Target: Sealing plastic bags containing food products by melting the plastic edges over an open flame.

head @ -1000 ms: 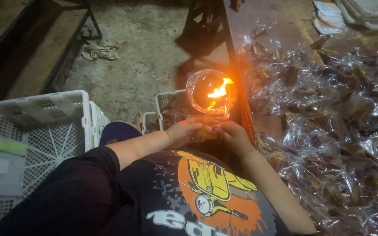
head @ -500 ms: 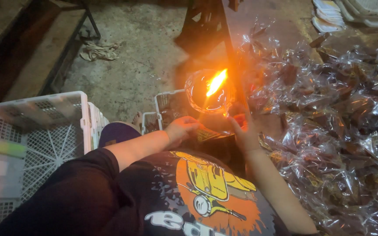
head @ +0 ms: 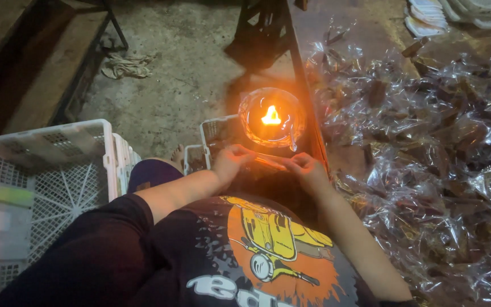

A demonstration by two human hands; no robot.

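Note:
A small flame point(head: 271, 116) burns inside a round glass bowl point(head: 255, 128) at the table's left edge. Just below it, my left hand point(head: 229, 161) and my right hand point(head: 307, 169) pinch the two ends of a thin clear plastic packet point(head: 269, 161) stretched flat between them. The packet lies a little nearer to me than the bowl. Both hands are lit orange by the flame.
A heap of clear plastic packets with dark contents point(head: 427, 148) covers the table to the right. A white plastic crate point(head: 41, 187) stands at my left, and a smaller basket point(head: 214, 136) sits under the bowl. A rag point(head: 125, 65) lies on the concrete floor.
My right hand has come down from beside the flame and now holds the packet level with my left hand. The flame has shrunk and stands upright.

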